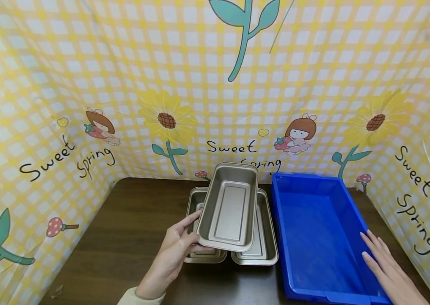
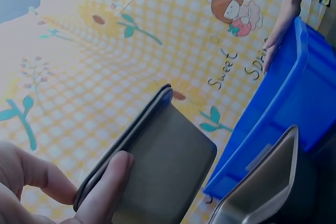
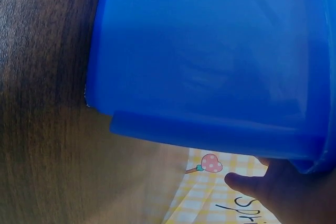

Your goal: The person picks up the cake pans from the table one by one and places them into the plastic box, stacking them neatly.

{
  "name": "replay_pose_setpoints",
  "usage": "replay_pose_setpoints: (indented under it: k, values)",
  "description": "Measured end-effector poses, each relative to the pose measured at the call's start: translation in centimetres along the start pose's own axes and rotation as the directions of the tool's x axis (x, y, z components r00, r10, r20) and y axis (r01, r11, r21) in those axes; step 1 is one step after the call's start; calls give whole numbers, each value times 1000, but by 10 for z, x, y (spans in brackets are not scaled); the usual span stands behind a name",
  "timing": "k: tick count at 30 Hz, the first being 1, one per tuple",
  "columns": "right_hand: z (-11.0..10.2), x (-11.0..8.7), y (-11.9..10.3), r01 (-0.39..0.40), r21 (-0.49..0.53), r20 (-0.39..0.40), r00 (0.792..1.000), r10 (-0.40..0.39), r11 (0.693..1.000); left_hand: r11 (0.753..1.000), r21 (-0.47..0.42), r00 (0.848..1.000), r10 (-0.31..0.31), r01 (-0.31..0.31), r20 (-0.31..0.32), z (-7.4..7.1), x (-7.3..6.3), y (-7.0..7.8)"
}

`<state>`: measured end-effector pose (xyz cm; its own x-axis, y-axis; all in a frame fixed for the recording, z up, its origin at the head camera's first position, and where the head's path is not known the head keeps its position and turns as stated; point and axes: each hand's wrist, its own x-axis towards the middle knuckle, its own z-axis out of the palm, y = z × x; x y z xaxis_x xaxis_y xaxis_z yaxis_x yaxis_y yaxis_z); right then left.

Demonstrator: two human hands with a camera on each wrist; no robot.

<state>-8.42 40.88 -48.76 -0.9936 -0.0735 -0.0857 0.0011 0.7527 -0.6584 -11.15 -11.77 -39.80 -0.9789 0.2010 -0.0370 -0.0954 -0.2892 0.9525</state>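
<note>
My left hand (image 1: pixel 171 245) pinches the near left corner of a metal loaf pan (image 1: pixel 232 212) between thumb and fingers. The held pan is tilted, its hollow side toward the head camera; in the left wrist view its outer wall (image 2: pixel 168 156) shows. Beneath it, two more loaf pans stand side by side, the left one (image 1: pixel 195 195) mostly covered and the right one (image 1: pixel 270 237) partly covered. To their right is a blue plastic bin (image 1: pixel 314 237) with nothing seen inside. My right hand (image 1: pixel 388 267) lies with extended fingers at the bin's right rim.
A dark wooden table (image 1: pixel 135 220) carries the pans and bin. Behind it and at both sides hangs a yellow checked cloth (image 1: pixel 207 114) with printed flowers and lettering. The bin's left wall stands close beside the right pan.
</note>
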Motion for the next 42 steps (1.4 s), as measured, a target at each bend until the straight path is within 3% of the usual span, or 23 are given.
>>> replay_pose_setpoints:
  k: [15, 23, 31, 42]
  values:
    - [1, 1, -1, -20, 22, 24, 1000, 19, 1000, 999, 35, 999, -10, 9, 34, 44, 10, -11]
    - [2, 1, -1, -14, 15, 13, 1000, 14, 1000, 998, -61, 997, -14, 19, 76, 70, 15, -22]
    - [0, 1, -1, -4, 7, 2, 1000, 4, 1000, 994, -109, 999, 0, 5, 44, 97, 17, -35]
    - [0, 1, 0, -24, 35, 20, 1000, 23, 999, 994, -105, 999, -20, 17, -27, 130, 24, -50]
